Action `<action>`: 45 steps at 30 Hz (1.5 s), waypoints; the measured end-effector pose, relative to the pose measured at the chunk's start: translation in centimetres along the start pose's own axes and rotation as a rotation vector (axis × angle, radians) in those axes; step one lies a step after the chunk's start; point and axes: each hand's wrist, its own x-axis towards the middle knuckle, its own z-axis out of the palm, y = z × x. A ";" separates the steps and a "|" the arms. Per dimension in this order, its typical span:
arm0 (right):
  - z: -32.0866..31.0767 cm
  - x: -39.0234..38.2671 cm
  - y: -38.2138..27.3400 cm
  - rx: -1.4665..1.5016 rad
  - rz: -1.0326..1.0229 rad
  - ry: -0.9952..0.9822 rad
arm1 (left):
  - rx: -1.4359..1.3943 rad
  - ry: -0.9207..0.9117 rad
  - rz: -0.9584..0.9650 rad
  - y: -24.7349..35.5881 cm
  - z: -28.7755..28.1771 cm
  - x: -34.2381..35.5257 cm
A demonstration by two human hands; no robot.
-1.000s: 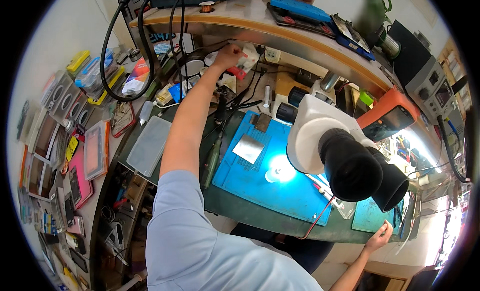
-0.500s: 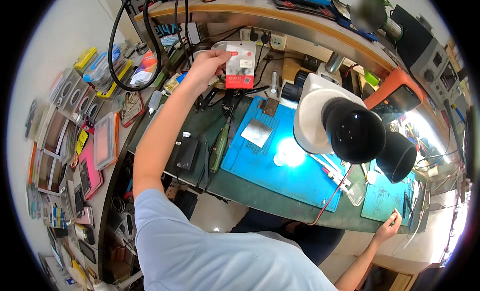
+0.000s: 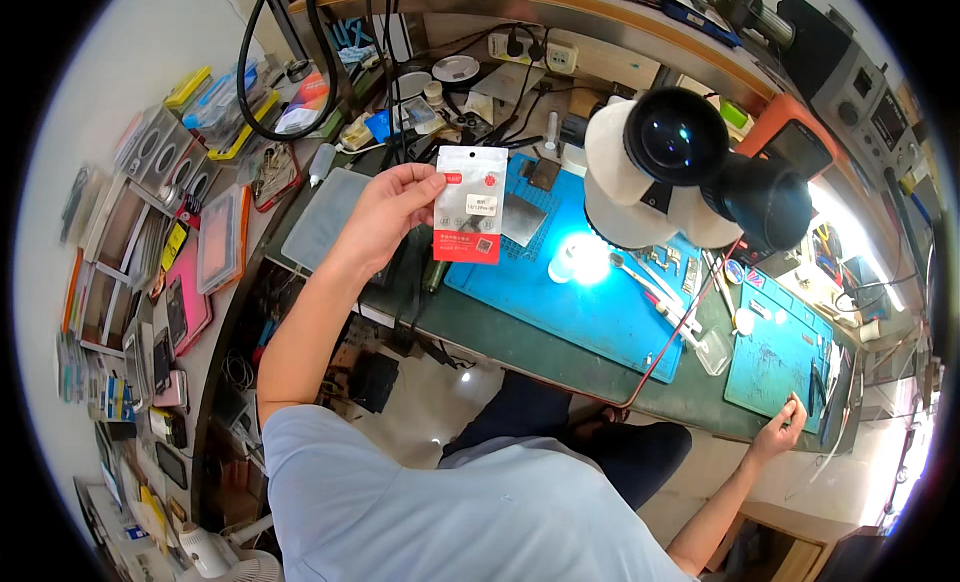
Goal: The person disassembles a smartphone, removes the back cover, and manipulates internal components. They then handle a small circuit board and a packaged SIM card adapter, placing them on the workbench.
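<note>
My left hand (image 3: 392, 204) pinches the upper left edge of a flat silver and red packet (image 3: 466, 204) with a hang hole at its top. The packet is held upright above the workbench, its printed side towards me. It overlaps the left part of a large blue work mat (image 3: 540, 320) and partly covers a thin grey metal plate (image 3: 524, 220). At the front right, my right hand (image 3: 779, 432) is closed beside the near edge of a smaller teal mat (image 3: 765, 377). Whatever its fingers may hold is hidden. Dark tweezers (image 3: 819, 384) lie close to it.
A white microscope (image 3: 615, 167) with black eyepieces towers over the blue mat, its light glaring below. A red cable (image 3: 668, 352) crosses the mat. An orange multimeter (image 3: 788, 132) stands at the back right. Storage boxes and phones crowd the left shelf (image 3: 232, 282).
My left hand has brought the packet nearer and lower, from the back of the bench to over the mat's left side. The view has shifted slightly; my right hand stays closed near the teal mat.
</note>
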 end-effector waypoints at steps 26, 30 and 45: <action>0.0 -0.1 0.6 0.067 -0.032 0.018 | 0.077 -0.020 0.039 0.9 2.1 -3.3; 0.1 -0.2 0.9 0.076 -0.019 0.018 | 0.079 -0.016 0.034 0.7 2.0 -3.0; 0.2 -0.1 0.9 0.061 -0.006 0.013 | 0.040 -0.030 0.004 0.1 1.3 -2.1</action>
